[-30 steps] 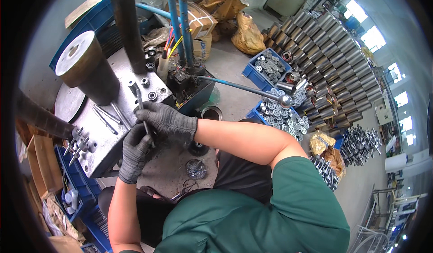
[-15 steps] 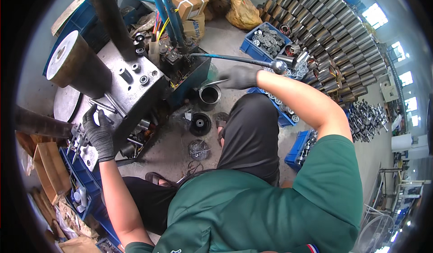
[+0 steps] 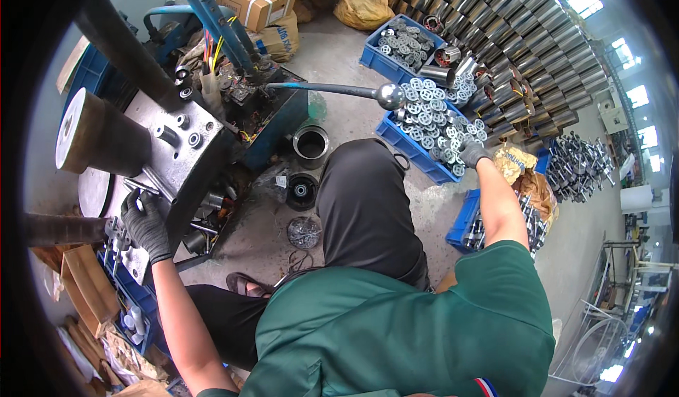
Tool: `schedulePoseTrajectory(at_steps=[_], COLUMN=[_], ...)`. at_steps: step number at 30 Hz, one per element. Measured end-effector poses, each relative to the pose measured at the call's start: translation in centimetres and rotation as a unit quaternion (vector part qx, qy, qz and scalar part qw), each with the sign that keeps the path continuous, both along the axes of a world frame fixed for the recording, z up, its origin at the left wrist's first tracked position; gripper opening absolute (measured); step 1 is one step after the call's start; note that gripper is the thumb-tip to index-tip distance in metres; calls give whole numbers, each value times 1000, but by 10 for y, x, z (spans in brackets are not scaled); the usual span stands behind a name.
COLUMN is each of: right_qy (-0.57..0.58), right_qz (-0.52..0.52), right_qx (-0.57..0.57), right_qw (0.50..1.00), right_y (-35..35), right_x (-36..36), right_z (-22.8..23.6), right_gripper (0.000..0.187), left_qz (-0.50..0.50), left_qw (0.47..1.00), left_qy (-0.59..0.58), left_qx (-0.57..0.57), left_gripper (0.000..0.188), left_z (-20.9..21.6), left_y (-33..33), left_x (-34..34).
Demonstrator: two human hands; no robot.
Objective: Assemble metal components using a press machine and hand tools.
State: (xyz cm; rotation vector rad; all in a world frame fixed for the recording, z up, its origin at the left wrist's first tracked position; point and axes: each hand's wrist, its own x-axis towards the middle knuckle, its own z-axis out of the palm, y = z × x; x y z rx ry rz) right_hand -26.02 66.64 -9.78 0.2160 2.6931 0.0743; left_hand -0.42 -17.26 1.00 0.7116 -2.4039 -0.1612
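My left hand (image 3: 145, 226), in a dark grey glove, lies at the near edge of the press's steel table (image 3: 185, 167). Its thumb and forefinger are apart, close to short metal rods (image 3: 141, 188); I see nothing held. My right hand (image 3: 472, 154), gloved alike, reaches over the right end of a blue bin (image 3: 416, 158) heaped with round, spoked metal covers (image 3: 430, 118). Its fingertips are among the covers, too small and hidden to show a grip. An open metal cylinder (image 3: 310, 143) stands on the floor beyond my knees, beside a dark round part with a central bearing (image 3: 302, 190).
A lever with a ball end (image 3: 390, 96) juts out between the press and the bins. Stacked metal cylinders (image 3: 509, 36) line the far right. Another blue bin (image 3: 465, 222) stands near my right arm. A thick dark post (image 3: 126, 47) rises at the left.
My right hand has swung right, from beside the open cylinder to the bin of covers. My left hand stays at the table edge. The whole view has shifted slightly.
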Motion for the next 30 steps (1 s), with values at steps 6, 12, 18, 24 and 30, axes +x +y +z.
schedulePoseTrajectory(at_steps=[6,12,18,24,30], right_qy=[20,-184,-88,-124,-36], right_qz=[-13,200,-70,-286,71], right_qx=[-11,134,-257,-307,35], right_qw=[1000,953,960,899,996], right_y=[30,20,70,6,6], right_x=[-12,-35,-13,-8,-39], right_z=[-71,-67,-76,-82,-90], right_gripper=[33,22,24,23,52], left_qz=[1,8,11,38,15], left_qw=[999,999,998,995,996], left_qy=[-25,-30,-43,-59,-52], left_qx=[-42,-44,-45,-72,-65], left_gripper=[34,33,33,33,36], left_z=[-1,5,-7,17,2], left_y=[3,8,4,-3,0], left_x=[-1,0,-10,15,-3])
